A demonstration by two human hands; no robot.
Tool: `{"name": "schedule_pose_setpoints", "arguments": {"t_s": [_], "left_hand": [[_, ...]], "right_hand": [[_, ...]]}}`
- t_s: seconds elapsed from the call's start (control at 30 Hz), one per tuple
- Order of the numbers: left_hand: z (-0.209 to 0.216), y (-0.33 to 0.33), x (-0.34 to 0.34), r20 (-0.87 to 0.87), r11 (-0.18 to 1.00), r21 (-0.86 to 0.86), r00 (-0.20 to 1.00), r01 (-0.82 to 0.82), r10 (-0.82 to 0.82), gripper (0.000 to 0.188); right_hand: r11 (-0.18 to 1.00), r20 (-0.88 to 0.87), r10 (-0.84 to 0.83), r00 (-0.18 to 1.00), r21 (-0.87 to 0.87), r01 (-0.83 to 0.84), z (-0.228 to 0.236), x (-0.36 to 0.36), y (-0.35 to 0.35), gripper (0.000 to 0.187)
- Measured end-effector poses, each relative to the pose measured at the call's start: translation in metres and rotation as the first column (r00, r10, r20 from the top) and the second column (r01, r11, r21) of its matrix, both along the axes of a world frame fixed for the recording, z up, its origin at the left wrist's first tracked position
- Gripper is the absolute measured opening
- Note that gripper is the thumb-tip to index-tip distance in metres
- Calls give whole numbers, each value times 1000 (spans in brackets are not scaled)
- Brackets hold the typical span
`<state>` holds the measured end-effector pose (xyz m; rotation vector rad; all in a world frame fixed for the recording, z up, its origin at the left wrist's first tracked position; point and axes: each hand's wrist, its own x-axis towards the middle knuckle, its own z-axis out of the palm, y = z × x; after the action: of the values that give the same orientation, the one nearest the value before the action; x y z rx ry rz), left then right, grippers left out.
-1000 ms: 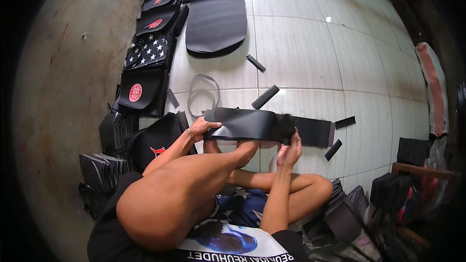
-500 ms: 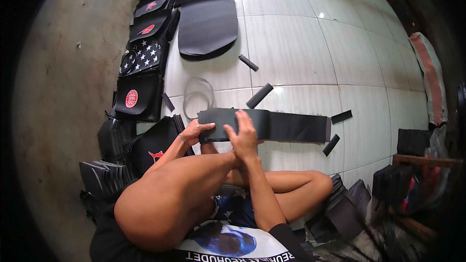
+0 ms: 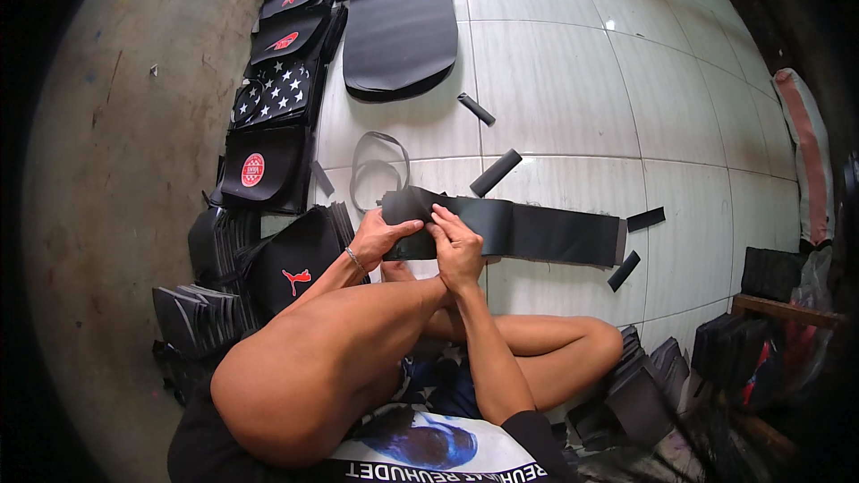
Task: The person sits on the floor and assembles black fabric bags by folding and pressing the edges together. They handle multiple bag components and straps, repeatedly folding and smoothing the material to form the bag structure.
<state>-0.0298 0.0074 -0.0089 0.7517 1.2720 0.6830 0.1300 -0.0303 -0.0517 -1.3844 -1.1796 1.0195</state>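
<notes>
Sitting low in the frame, with a raised knee point(image 3: 255, 385) at lower left and a folded leg point(image 3: 559, 349) at lower centre, you have both hands up at the middle. Your left hand point(image 3: 378, 237) grips the left end of the long black strips point(image 3: 568, 233), thumb on top, its other fingers mostly hidden. Your right hand point(image 3: 458, 249) has thumb and fingertips drawn narrow on a raised fold of the upper layer, just beside your left thumb. I cannot tell how many layers each grip takes in. The strips stretch from the centre toward the right, their far end flat.

The step in hand looks like lifting or sorting out that upper layer at the left end. The next move, I judge, calls for a steady left thumb and a light right pinch, so the layers underneath don't slide.

Just beyond the strips, a grey loop point(image 3: 407, 165) lies left of centre, and a short dark piece point(image 3: 495, 173) sits right of it on the tiled floor point(image 3: 564, 98). Farther up, a stack of rounded black panels point(image 3: 401, 31) lies at upper centre, beside a column of black bag pieces point(image 3: 295, 40) at upper left.
</notes>
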Motion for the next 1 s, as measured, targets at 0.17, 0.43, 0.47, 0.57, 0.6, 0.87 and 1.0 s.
{"name": "schedule_pose_setpoints", "arguments": {"t_s": [0.17,0.43,0.47,0.57,0.6,0.87,1.0], "left_hand": [[-1,1,3,-40,999,-5,999,-36,35,27],[-11,0,-13,-38,992,-85,995,-93,91,24],[-6,0,-10,-29,992,-89,996,-87,85,24],[-6,0,-16,21,993,-106,998,-60,63,23],[-13,0,-11,58,992,-117,997,-51,58,23],[10,0,-4,73,999,-37,997,-15,18,26],[15,-3,-5,39,999,-48,999,-19,21,26]], "right_hand": [[921,-336,-383,860,-211,328,-13,48,-3,11],[-21,260,-965,-16,-17,1000,-53,250,-70,11],[67,148,-987,60,40,997,-38,234,-59,13],[799,-185,-593,783,-13,602,1,123,-12,22],[922,63,-384,921,-19,386,14,88,-5,26],[984,265,169,949,2,-176,0,6,2,49],[982,188,186,964,1,-189,5,3,0,44]]}}
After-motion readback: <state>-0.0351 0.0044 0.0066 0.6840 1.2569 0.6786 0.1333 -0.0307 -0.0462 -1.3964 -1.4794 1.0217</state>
